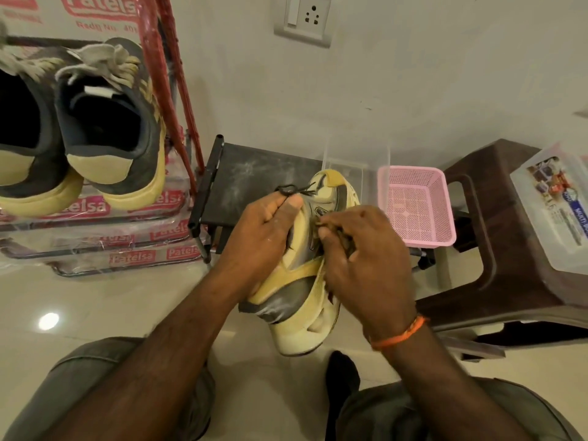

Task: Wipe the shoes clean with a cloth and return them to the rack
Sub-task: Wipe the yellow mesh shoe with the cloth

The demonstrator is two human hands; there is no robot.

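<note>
The left hand [264, 230] grips a cream-and-grey sneaker [305, 281] from its left side, fingers curled round the upper and thumb lying along the top edge near a loop of dark lace [291, 188]. The sneaker is held off the floor at scene centre, above the person's knees, toe end nearest the camera and heel pointing away.

The right hand [362, 259] presses against the sneaker's right side, fingers bunched around a small dark brownish cloth [342, 232] that meets the shoe near the lacing. Only a crumpled edge of the cloth shows between the fingers. An orange thread band [401, 334] circles the right wrist.

At far left, two grey sneakers with cream heels [105, 128] sit side by side on the top shelf of a rack [133, 240] wrapped in printed plastic, heels facing the camera.

Behind the held shoe stands a dusty black low rack [254, 173]. Just to its right is a pink perforated basket [416, 208]. At far right, a brown plastic stool [496, 249] carries a clear lidded container [556, 211]. A white switch-and-socket plate [304, 19] is on the far wall.
</note>
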